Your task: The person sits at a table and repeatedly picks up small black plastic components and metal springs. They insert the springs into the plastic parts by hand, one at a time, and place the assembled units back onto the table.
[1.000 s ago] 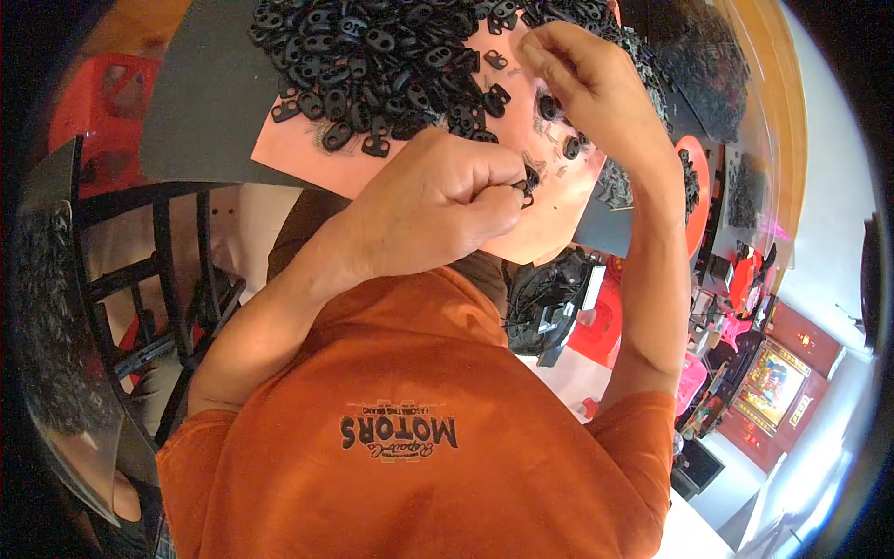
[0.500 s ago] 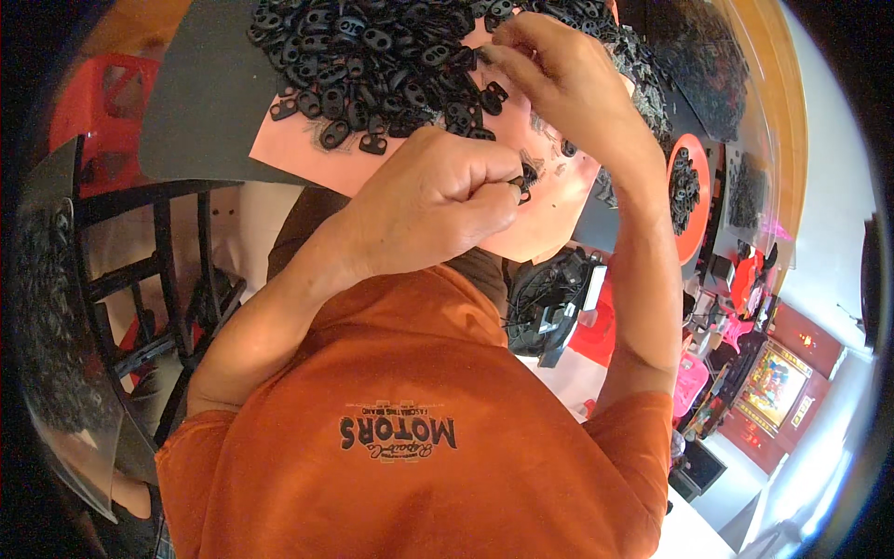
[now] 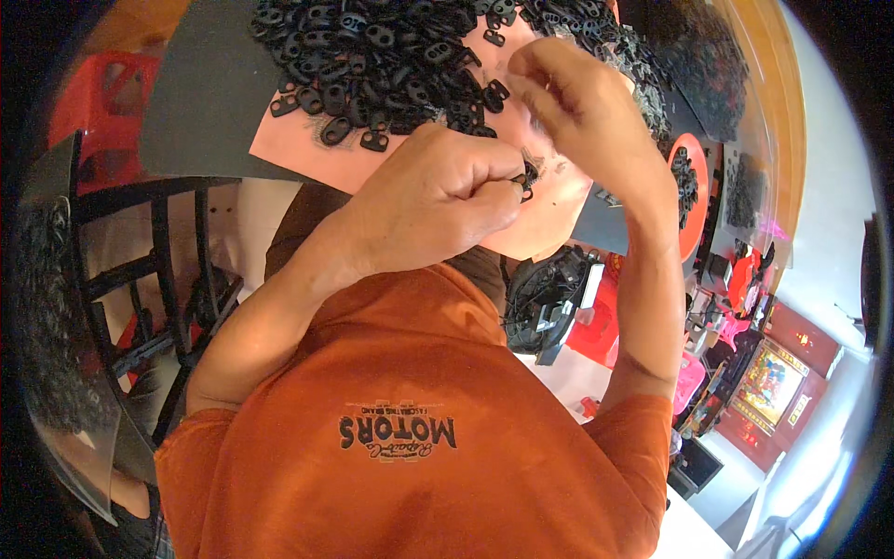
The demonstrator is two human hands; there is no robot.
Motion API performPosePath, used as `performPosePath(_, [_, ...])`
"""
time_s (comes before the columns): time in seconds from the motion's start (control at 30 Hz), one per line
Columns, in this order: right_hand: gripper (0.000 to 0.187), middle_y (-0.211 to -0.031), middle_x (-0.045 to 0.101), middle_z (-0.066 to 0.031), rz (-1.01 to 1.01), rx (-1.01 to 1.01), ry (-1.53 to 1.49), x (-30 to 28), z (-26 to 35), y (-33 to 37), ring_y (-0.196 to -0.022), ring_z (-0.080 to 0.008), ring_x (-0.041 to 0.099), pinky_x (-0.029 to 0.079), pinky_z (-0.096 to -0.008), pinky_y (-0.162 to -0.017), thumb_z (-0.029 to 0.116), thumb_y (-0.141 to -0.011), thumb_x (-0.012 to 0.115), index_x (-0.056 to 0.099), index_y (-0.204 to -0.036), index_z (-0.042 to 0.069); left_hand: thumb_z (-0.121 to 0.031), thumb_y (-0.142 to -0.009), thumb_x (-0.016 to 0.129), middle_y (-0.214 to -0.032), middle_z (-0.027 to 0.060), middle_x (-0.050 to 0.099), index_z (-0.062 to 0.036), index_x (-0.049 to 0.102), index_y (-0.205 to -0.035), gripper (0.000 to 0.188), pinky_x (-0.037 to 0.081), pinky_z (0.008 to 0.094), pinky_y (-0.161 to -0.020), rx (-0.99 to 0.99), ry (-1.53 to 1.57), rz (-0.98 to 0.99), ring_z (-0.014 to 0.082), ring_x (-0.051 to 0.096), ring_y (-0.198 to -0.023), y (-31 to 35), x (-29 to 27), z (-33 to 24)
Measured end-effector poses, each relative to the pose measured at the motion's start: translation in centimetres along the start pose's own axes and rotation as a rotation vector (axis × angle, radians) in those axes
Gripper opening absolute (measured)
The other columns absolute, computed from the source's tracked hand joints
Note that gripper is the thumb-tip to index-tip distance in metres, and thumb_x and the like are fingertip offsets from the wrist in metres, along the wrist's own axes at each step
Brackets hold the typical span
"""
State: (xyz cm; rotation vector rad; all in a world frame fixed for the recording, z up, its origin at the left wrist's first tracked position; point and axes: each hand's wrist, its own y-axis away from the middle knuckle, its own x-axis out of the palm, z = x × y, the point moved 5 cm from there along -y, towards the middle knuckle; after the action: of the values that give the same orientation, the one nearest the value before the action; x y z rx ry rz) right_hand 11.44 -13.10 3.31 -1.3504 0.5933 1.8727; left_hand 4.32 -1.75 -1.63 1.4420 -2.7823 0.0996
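A heap of small black plastic pieces (image 3: 391, 56) lies on a pink sheet (image 3: 307, 154) over a dark grey mat (image 3: 205, 102). My left hand (image 3: 438, 205) is curled into a fist below the heap. Its thumb and fingertip pinch one small black piece (image 3: 528, 175) above the pink sheet. My right hand (image 3: 582, 107) hovers just above and to the right of it, at the heap's edge. Its fingers are drawn together and blurred, and I cannot tell whether they hold anything. My orange shirt (image 3: 400, 438) fills the lower part of the view.
A black metal rack (image 3: 149, 270) stands at the left, with a red stool (image 3: 102, 93) behind it. An orange dish (image 3: 694, 154) with more black pieces sits at the right. A black bundle (image 3: 549, 298) lies below the sheet's edge.
My right hand reached up into the heap of black pieces and has come back down toward my left hand. My left hand has stayed in place, still pinching its piece.
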Motion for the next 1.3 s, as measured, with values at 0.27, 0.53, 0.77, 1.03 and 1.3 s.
performPosePath(0.27, [0.019,-0.085,0.059,-0.0188,-0.027,-0.042,-0.008,0.3,0.4,0.9,-0.078,-0.0376,0.059,0.047,-0.0446,-0.066,0.018,-0.082,0.055,0.058,-0.088,0.0,-0.013,-0.083,0.049,-0.058,-0.0032,0.037,-0.0021,0.047,-0.069,0.018,0.028,0.0263,-0.048,0.041,0.008,-0.034,0.0054,0.033,-0.055,0.0,0.2,0.2])
performPosePath(0.53, [0.02,-0.082,0.058,-0.0207,0.078,0.067,0.025,1.4,0.5,0.9,-0.078,-0.0398,0.058,0.046,-0.0461,-0.065,0.018,-0.08,0.055,0.055,-0.084,-0.001,-0.014,-0.083,0.049,-0.06,-0.004,0.038,-0.0031,0.046,-0.068,0.019,0.029,0.0255,-0.049,0.022,0.018,-0.018,0.0054,0.034,-0.056,0.1,0.2,0.5])
performPosePath(0.77, [0.02,-0.08,0.057,-0.0212,0.078,0.061,0.067,1.1,0.4,1.1,-0.076,-0.0405,0.057,0.045,-0.0478,-0.064,0.019,-0.08,0.056,0.053,-0.082,-0.001,-0.013,-0.084,0.049,-0.059,-0.0043,0.036,-0.0039,0.043,-0.067,0.02,0.028,0.0251,-0.048,0.04,0.006,-0.029,0.0048,0.033,-0.056,0.1,0.3,0.5])
performPosePath(1.03, [0.021,-0.082,0.059,-0.0211,0.037,0.014,0.064,1.0,0.5,1.2,-0.077,-0.04,0.058,0.046,-0.0468,-0.065,0.02,-0.08,0.056,0.055,-0.084,-0.001,-0.012,-0.084,0.048,-0.059,-0.0051,0.036,-0.0051,0.043,-0.066,0.02,0.027,0.0247,-0.047,0.025,0.036,-0.04,0.004,0.032,-0.055,0.3,0.3,0.5])
performPosePath(1.3, [0.018,-0.08,0.059,-0.0207,0.02,0.056,0.029,0.9,0.1,1.2,-0.076,-0.0394,0.059,0.047,-0.0462,-0.064,0.018,-0.081,0.054,0.056,-0.081,0.0,-0.011,-0.083,0.048,-0.06,-0.0051,0.038,-0.0038,0.045,-0.066,0.018,0.028,0.0243,-0.047,0.013,0.038,-0.038,0.0038,0.034,-0.056,0.2,0.3,0.6])
